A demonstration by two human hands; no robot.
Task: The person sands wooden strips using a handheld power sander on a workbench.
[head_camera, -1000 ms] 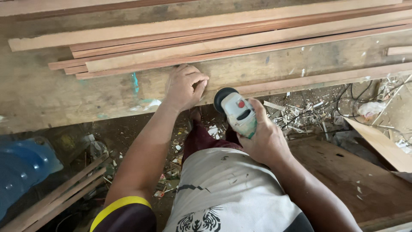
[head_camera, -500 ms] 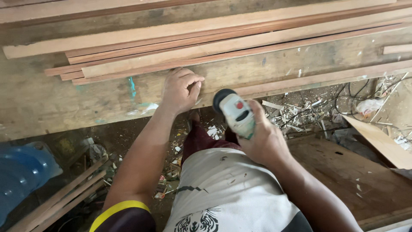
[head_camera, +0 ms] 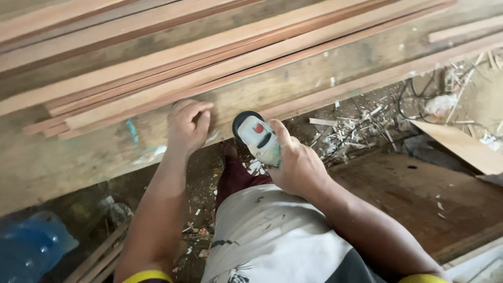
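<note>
While the left hand (head_camera: 187, 126) presses the workbench (head_camera: 78, 152), apparently curled, right-hand fingers (head_camera: 283, 137) clasp a grinder (head_camera: 258, 137).

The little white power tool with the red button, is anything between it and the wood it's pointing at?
Nothing visible is. The right hand grips the white power tool with a red button, and its black round head sits right at the edge of the worn wooden bench. The left hand rests on the bench off to the side, apart from the tool.

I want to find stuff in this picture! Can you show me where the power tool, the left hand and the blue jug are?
power tool (head_camera: 258, 137), head view, on its white body beside the red button.
left hand (head_camera: 186, 128), head view, on its back.
blue jug (head_camera: 29, 245), head view, on its rounded side.
</note>
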